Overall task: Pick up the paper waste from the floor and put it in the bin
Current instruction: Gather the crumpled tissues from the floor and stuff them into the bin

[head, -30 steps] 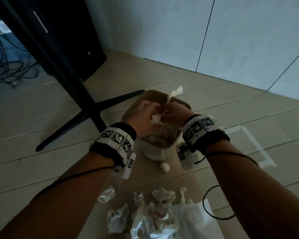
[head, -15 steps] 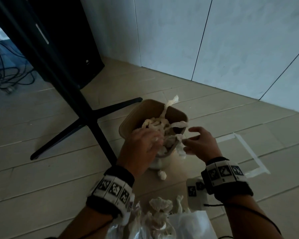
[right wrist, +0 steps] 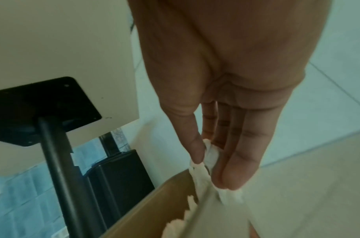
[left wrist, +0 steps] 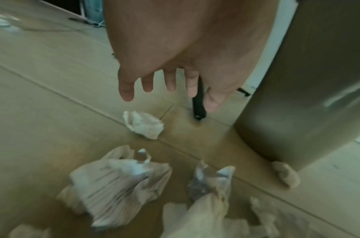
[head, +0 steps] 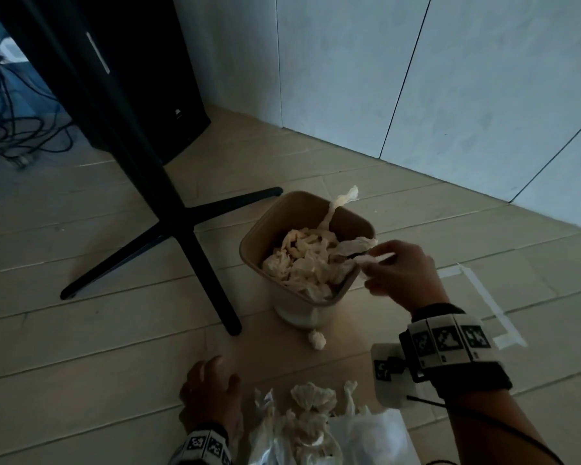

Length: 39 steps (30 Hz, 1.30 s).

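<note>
The right hand point(head: 401, 275) pinches a strip of tissue point(right wrist: 209, 162) between thumb and fingertips point(right wrist: 228, 173) at the bin's near right rim, with the other fingers fairly straight; the strip's tail hangs down across the rim, so its long axis runs roughly from the pinch down into the bin point(head: 249, 250). It looks feather-light and limp, and I'd judge it needs no force at all, only a pinch anywhere on its body. It could tear or cling to the skin rather than slip. The bin stands on the floor point(head: 98, 347) right of a black table leg point(head: 182, 223) and is heaped with crumpled paper point(head: 302, 260), with one long twisted piece point(head: 341, 201) sticking up and out over the far rim, pointing away toward the wall. Pressing the heap down may be needed, since soft paper springs back and spills. A small wad point(head: 316, 339) lies on the floor touching the bin's near base. Nearer still, the left hand point(head: 212, 396) hangs over the floor with fingers spread and holding nothing, just left of the remaining pile of crumpled sheets point(left wrist: 117, 182). One small ball point(left wrist: 143, 124) sits apart from that pile, just under the fingertips point(left wrist: 126, 91) in the left wrist view. These crumples have no clear long axis and could be scooped several at a time.
</note>
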Tool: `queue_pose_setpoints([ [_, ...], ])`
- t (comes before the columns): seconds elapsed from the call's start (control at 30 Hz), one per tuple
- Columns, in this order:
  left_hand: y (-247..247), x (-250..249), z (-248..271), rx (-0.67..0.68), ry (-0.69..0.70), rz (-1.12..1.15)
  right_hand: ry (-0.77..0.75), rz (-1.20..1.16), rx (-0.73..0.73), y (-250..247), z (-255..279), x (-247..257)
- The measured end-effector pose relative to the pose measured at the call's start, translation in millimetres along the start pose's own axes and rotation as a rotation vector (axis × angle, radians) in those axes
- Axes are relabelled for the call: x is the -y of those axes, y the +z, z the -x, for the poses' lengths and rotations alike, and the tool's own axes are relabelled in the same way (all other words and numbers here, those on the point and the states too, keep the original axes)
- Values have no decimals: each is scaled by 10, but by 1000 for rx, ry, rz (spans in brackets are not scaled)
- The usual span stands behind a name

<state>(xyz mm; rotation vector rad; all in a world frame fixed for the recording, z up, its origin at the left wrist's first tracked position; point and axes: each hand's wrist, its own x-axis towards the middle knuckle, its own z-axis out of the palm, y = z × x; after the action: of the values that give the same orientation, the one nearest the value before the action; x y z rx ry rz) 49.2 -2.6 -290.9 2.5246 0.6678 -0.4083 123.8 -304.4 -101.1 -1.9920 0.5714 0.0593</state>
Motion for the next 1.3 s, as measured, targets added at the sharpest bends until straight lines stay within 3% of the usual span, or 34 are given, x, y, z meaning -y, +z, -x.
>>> queue_pose_setpoints([
  [0.07, 48, 92, -11, 58, -119, 9, -120, 86, -50, -9, -12, 181],
  [0.13, 153, 200, -19, 107, -147, 0, -213, 160, -61, 57, -89, 364],
  [0.27, 332, 415, -53, 142, -122, -48, -280, 420, 246, 264, -313, 609],
  [0.33, 383, 459, -98, 183, -93, -73, -289, 505, 314, 294, -445, 666],
  [0.5, 455, 443, -115, 324, -32, -204, -448, 575, -5, 223, -792, 690],
  [0.7, 510, 449, -68, 335, -40, -216, -380, 911, 128, 256, -1153, 593],
  [0.93, 530, 442, -110, 374, -57, -214, -497, 646, -28, 117, -1130, 497],
  [1.0, 528, 436, -109, 389, -67, -203, -502, 664, 35, 62, -1057, 525],
  [1.13, 545, 392, -110, 388, -71, -191, -473, 940, 325, 31, -820, 512],
  [1.3, 546, 299, -49, 381, -127, -143, -456, 1095, 339, 197, -653, 332],
])
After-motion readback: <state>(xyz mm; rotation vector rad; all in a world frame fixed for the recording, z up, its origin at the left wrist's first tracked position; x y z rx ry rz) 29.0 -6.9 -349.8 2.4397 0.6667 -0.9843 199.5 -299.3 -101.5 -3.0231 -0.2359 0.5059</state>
